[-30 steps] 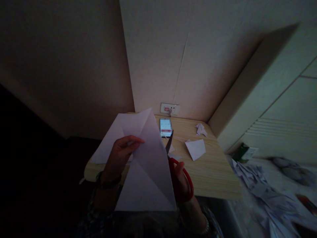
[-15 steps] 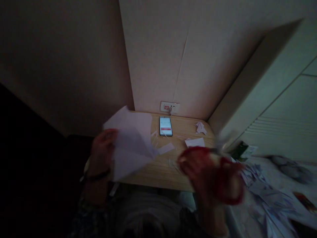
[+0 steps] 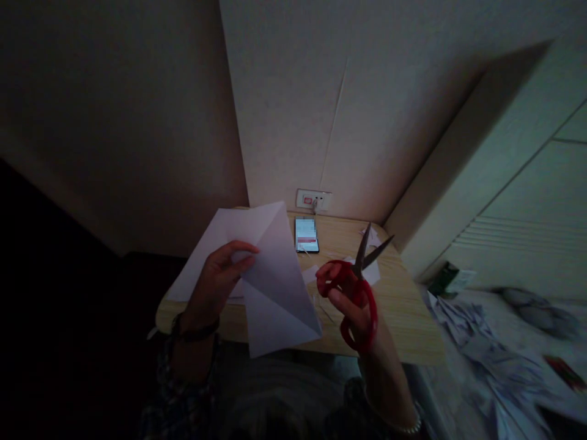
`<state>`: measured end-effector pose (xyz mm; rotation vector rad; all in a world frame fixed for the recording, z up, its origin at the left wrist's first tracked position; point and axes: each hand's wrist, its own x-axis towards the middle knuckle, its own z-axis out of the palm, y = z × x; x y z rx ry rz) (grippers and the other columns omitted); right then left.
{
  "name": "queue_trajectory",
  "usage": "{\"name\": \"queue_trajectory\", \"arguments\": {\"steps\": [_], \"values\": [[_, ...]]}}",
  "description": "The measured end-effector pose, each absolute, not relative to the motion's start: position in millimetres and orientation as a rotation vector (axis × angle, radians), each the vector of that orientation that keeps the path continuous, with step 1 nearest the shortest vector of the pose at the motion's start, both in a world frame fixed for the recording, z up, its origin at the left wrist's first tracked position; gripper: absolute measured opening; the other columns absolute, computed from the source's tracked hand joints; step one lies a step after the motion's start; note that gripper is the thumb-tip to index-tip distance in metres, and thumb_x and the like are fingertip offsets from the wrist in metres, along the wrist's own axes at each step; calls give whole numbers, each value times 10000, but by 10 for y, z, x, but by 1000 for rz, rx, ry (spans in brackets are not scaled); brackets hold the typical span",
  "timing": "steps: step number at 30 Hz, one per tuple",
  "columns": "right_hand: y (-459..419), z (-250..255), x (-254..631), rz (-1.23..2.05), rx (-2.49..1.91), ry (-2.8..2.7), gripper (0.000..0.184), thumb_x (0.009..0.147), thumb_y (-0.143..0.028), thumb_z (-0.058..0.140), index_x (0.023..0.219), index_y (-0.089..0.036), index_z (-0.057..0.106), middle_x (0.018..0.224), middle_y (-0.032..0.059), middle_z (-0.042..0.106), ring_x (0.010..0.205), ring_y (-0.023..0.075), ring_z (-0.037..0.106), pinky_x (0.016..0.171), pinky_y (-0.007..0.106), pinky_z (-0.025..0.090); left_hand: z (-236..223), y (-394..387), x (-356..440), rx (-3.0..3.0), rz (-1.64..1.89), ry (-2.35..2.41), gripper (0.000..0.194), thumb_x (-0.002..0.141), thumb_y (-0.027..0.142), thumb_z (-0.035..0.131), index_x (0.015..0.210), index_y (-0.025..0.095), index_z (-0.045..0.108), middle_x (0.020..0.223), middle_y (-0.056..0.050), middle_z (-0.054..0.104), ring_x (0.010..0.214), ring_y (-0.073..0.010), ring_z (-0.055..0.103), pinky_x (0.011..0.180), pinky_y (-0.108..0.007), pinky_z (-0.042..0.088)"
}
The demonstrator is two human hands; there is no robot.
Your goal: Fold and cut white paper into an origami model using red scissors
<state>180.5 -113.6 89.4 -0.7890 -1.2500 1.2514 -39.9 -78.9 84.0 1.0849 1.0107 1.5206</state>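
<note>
Pinched by its edge, a creased white sheet of paper [image 3: 279, 281] hangs from my left hand [image 3: 224, 275] over the table. My right hand [image 3: 353, 305] has its fingers in the red handles of a pair of scissors [image 3: 365, 260]. The scissors' blades are spread apart and point away from me, to the right of the sheet and not touching it. Behind the held sheet, more white paper [image 3: 206, 250] lies on the table's left side. A small cut piece of paper [image 3: 310, 274] and thin strips lie between my hands.
A lit phone [image 3: 306, 234] lies near the back edge of the wooden table [image 3: 403, 324], below a wall socket [image 3: 314, 200]. A folded paper shape [image 3: 373, 237] is at the back right. Many folded papers [image 3: 490, 360] are heaped on the surface to the right.
The scissors have come away from the sheet's right edge, swung out right and returned partway with blades apart. My left hand moved the sheet left, then back, its lower edge now turned.
</note>
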Motion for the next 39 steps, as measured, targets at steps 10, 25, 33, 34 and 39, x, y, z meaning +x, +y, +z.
{"name": "queue_trajectory", "arguments": {"steps": [10,25,33,34,39], "values": [[-1140,936,1537,1250,-1063,-1128,287,630,-302,772,748,-206,529,669,-50,511,590,122,466,563,254,388,860,-783,-289,1295,1450,1097,277,640,255,763,910,203,730,903,-29,684,703,-156,591,570,-205,446],[-1112,904,1467,1186,-1054,-1110,236,668,-291,733,758,-204,533,666,-47,517,583,116,465,557,248,396,844,-740,-168,999,1568,962,746,578,189,797,1253,205,481,815,-31,717,710,-203,682,629,-253,535],[-1095,899,1479,1145,-1039,-1081,238,650,-280,737,774,-205,548,700,-35,547,628,128,512,604,257,438,835,-768,-189,1034,1537,988,553,592,272,805,1094,164,599,809,-39,726,703,-204,673,626,-264,517],[-1096,901,1476,1135,-1040,-1085,238,651,-283,739,767,-206,546,696,-36,545,628,130,510,608,262,439,838,-770,-189,1031,1536,992,548,588,282,809,1084,159,611,801,-38,726,700,-204,672,628,-266,514],[-1096,919,1453,1131,-1032,-1081,261,627,-283,758,752,-208,542,693,-38,534,645,141,505,628,285,436,854,-779,-175,1008,1528,980,522,580,283,814,1054,154,639,767,-32,731,689,-202,672,635,-269,508]]}}
